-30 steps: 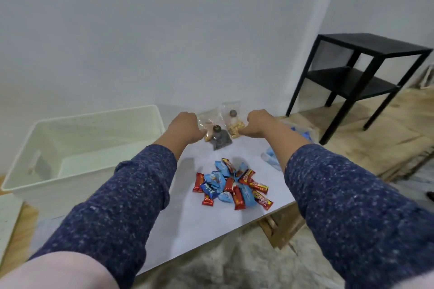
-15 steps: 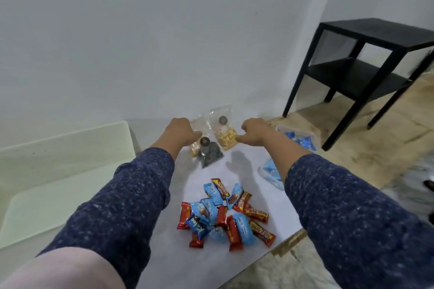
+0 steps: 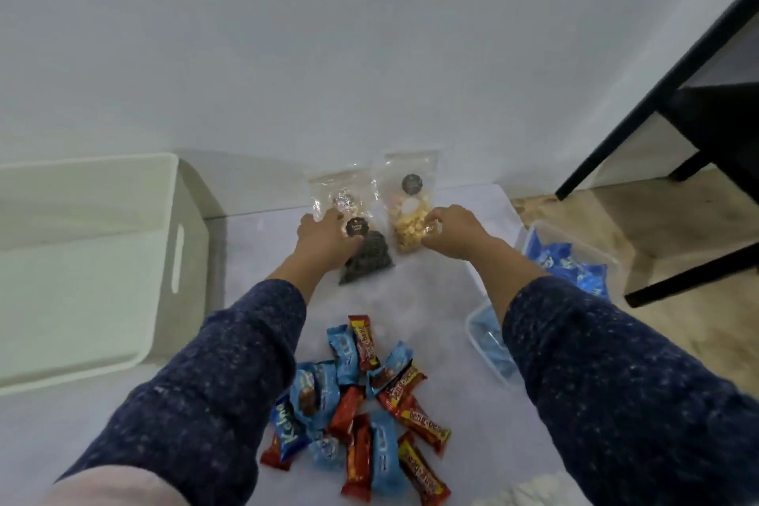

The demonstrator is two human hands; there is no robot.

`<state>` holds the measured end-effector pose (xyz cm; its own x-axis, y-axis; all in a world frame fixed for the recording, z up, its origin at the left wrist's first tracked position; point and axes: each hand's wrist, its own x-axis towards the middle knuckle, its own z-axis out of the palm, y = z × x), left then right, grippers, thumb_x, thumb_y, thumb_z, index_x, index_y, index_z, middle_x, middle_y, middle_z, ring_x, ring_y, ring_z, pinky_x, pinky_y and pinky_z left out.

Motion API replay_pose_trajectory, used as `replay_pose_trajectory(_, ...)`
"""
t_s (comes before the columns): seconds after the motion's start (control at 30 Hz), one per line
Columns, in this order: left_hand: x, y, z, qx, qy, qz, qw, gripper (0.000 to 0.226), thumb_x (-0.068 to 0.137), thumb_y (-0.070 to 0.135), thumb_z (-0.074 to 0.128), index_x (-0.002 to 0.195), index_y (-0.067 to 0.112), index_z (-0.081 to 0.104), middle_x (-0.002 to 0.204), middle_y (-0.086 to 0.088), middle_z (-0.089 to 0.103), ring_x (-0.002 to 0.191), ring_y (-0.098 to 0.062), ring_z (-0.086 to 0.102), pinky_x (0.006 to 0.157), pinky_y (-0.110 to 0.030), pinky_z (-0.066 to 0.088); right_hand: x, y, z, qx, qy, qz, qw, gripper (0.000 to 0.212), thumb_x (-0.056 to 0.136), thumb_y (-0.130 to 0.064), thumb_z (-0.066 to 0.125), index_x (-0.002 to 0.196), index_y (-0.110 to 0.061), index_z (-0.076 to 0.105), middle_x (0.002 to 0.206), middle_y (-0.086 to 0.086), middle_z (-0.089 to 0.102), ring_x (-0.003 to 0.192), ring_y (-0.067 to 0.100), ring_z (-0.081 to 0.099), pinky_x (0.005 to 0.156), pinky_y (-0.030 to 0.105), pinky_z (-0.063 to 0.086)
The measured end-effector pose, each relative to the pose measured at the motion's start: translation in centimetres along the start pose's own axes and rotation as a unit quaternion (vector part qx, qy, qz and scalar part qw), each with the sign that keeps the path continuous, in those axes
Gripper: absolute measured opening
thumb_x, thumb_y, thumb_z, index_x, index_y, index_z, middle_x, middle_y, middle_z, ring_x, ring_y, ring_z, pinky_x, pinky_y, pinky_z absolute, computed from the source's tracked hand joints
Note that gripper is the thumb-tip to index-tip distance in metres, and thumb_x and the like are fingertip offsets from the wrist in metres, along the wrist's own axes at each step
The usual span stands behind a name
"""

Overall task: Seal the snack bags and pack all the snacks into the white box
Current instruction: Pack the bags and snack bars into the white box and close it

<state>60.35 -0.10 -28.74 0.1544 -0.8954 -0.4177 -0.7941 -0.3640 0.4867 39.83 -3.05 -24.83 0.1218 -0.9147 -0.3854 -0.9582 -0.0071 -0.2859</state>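
So, both hands are reaching for the snack bags at the back of the table, nothing sealed or packed yet by the look of it.

The left hand [image 3: 324, 236] rests over the bag of dark bits [image 3: 367, 261], fingers hidden under the palm so I can't tell if they've closed. The right hand [image 3: 449, 228] has its fingers curled onto the edge of the bag of yellow snacks [image 3: 408, 224]. A third clear bag [image 3: 339, 191] leans behind. Next move is probably pinching a bag top shut. The white box [image 3: 82, 259] sits off to the left, wrapped candy bars [image 3: 361, 407] piled close by. There's a pale table [image 3: 435, 300], a plain wall, a black side table [image 3: 706, 123] on the right, and clear tubs of blue packets [image 3: 575, 271].
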Motion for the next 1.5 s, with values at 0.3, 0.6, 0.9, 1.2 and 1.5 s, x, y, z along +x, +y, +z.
replay_pose_trajectory(0.3, 1.7, 0.8, -0.8, -0.117, 0.112, 0.006, 0.987, 0.044, 0.087, 0.032, 0.062, 0.127, 0.016, 0.051, 0.131, -0.013, 0.042, 0.133, -0.024, 0.032, 0.105, -0.029, 0.035, 4.1, 1.1, -2.1, 0.187, 0.065, -0.05, 0.979, 0.043, 0.081, -0.019, 0.072, 0.121, -0.007, 0.063, 0.122, 0.01, 0.062, 0.113, 0.022, 0.057, 0.081, 0.018, 0.036)
replay_pose_trajectory(0.6, 4.1, 2.9, 2.5, -0.18, 0.148, -0.102, 0.967, 0.023, 0.08, 0.013, 0.07, 0.103, 0.012, 0.065, 0.09, -0.01, 0.067, 0.089, -0.022, 0.064, 0.083, -0.022, 0.046, 9.9, 4.7, 0.1, 0.261, -0.019, -0.09, 0.961, 0.038, 0.075, -0.011, 0.074, 0.112, -0.017, 0.067, 0.071, -0.018, 0.04, 0.065, -0.002, 0.039, 0.057, 0.015, 0.033)
replay_pose_trajectory(0.9, 4.1, 2.9, 2.4, -0.309, 0.096, -0.085, 0.942, 0.029, 0.082, 0.004, 0.067, 0.104, 0.022, 0.064, 0.101, -0.001, 0.063, 0.086, -0.017, 0.059, 0.059, -0.017, 0.048, 9.5, 4.6, 0.8, 0.334, -0.045, -0.063, 0.939, 0.05, 0.072, -0.001, 0.072, 0.117, -0.024, 0.066, 0.126, 0.006, 0.06, 0.109, 0.021, 0.055, 0.079, 0.024, 0.045)
replay_pose_trajectory(1.2, 1.1, 2.8, -0.1, -0.382, 0.04, 0.012, 0.923, 0.031, 0.082, -0.003, 0.066, 0.103, 0.021, 0.064, 0.092, 0.006, 0.068, 0.1, -0.019, 0.064, 0.085, -0.033, 0.055, 5.0, 2.6, -1.1, 0.367, 0.005, -0.067, 0.928, 0.033, 0.078, 0.006, 0.065, 0.103, -0.014, 0.07, 0.091, -0.001, 0.066, 0.088, 0.012, 0.06, 0.08, 0.027, 0.052)
replay_pose_trajectory(1.5, -6.4, 0.5, -8.1, -0.388, 0.066, 0.15, 0.907, 0.025, 0.084, -0.003, 0.064, 0.09, 0.021, 0.062, 0.086, 0.006, 0.068, 0.089, -0.006, 0.064, 0.075, -0.008, 0.05, -4.4, -4.5, -3.8, 0.452, 0.108, -0.088, 0.881, 0.024, 0.075, 0.008, 0.069, 0.088, -0.013, 0.068, 0.079, -0.001, 0.062, 0.085, 0.016, 0.06, 0.084, 0.034, 0.056)
